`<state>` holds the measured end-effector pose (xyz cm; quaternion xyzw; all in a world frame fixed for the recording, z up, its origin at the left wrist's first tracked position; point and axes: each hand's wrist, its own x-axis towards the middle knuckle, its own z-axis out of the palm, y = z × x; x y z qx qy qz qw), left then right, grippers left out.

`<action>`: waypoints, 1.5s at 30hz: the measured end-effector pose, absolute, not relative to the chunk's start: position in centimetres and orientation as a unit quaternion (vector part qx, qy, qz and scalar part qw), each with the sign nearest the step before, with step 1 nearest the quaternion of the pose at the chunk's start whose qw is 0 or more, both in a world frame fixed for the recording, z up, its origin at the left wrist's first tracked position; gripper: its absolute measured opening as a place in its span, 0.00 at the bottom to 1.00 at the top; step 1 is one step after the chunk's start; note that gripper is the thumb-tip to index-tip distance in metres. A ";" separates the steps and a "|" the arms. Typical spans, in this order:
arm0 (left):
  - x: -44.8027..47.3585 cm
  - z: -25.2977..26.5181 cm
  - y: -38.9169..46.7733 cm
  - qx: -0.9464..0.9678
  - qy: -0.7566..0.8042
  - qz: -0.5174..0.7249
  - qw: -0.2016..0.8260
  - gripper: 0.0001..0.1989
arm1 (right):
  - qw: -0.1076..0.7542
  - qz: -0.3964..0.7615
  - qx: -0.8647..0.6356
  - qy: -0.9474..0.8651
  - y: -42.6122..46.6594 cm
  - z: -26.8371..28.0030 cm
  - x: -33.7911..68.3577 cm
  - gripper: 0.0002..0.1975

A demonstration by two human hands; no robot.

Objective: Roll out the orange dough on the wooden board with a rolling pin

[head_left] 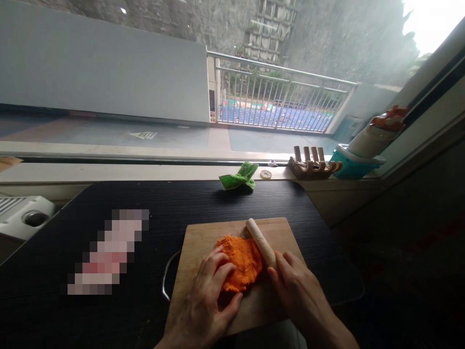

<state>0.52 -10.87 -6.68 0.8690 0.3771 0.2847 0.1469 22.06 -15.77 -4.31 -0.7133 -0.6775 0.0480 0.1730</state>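
Note:
An orange sheet of dough point(242, 264), flattened with a rough, cracked edge, lies on a wooden cutting board point(267, 303). My left hand point(207, 293) is on its left side, fingers bent over the edge and the thumb at the lower rim. Whether the fingertips reach beneath the dough is hidden. In my right hand point(292, 281) is the near end of a pale wooden rolling pin point(260, 241), thumb and fingers closed round it. The pin slants along the dough's right side, its far end close to the board's top edge.
The board rests on a black table point(145, 271). A crumpled green cloth point(240, 177) lies at the table's back edge. On the windowsill are a roll of tape point(266, 174), a brown wooden rack point(314, 167) and a teal container point(354, 162). A blurred-out patch point(109, 252) covers something at left.

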 end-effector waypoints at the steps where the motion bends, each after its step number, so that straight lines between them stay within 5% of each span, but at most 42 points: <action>1: 0.5 -6.7 -10.8 0.868 0.379 0.284 0.148 0.17 | 0.164 0.051 -0.713 -0.680 -15.8 -4.4 22.1 0.12; 15: 0.7 -6.2 -10.8 0.873 0.383 0.288 0.088 0.15 | 0.139 0.154 -0.620 -0.757 -12.3 -1.8 24.6 0.05; 29: 0.6 -6.1 -10.8 0.875 0.397 0.274 0.036 0.20 | 0.097 0.173 -0.509 -0.838 -6.1 -0.9 24.0 0.14; 37: 0.7 -6.1 -10.7 0.884 0.388 0.254 0.051 0.18 | 0.038 0.200 -0.441 -0.874 -3.3 -0.1 24.4 0.10; 45: 0.8 -5.6 -10.6 0.882 0.394 0.255 0.035 0.17 | 0.073 0.237 -0.418 -0.874 -2.7 0.2 25.4 0.12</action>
